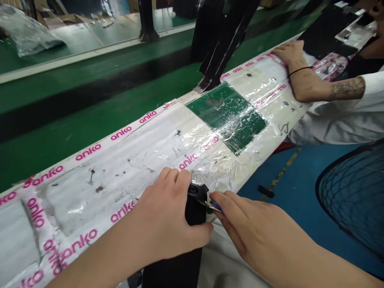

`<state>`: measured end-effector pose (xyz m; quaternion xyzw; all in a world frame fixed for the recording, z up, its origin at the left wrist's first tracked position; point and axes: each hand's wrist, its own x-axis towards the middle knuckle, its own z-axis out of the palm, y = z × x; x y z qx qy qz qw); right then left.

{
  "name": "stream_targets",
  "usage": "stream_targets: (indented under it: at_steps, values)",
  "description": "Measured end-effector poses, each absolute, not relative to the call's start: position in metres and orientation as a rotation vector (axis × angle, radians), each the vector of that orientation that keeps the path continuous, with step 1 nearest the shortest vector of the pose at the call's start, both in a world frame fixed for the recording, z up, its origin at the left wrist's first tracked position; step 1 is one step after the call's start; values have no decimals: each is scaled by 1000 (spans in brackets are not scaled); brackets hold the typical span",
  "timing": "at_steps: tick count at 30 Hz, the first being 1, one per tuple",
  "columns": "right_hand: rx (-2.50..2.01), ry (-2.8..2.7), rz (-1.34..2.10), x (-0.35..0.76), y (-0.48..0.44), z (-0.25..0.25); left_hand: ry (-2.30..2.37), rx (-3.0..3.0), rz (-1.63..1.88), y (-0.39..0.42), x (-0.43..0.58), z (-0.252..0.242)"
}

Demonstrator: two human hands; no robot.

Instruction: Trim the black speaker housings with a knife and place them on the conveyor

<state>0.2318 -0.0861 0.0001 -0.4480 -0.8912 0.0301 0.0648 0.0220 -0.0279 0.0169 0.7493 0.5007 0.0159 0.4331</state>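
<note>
My left hand (168, 220) is wrapped round a black upright object (195, 208) at the near edge of a white bench (120, 168) patched with clear film and pink "anko" tape. My right hand (249, 228) pinches a small metal tool with a blue part (213, 205) and holds its tip against the black object's top. What the tool is I cannot make out.
A green conveyor belt (90, 120) runs behind the bench. A green patch (228, 116) under film lies further right. Another person's tattooed forearm (315, 84) rests on the bench at the far right. A wire fan guard (354, 192) stands over the blue floor at right.
</note>
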Motion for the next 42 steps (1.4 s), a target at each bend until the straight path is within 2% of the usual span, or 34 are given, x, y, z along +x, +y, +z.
stream_targets:
  at_steps: [16, 42]
  values:
    - [-1365, -2691, 178, 227, -83, -1, 1231, 1849, 66, -28, 22, 15]
    - [-1419, -2688, -85, 225, -88, -3, 1223, 1810, 39, -23, 24, 17]
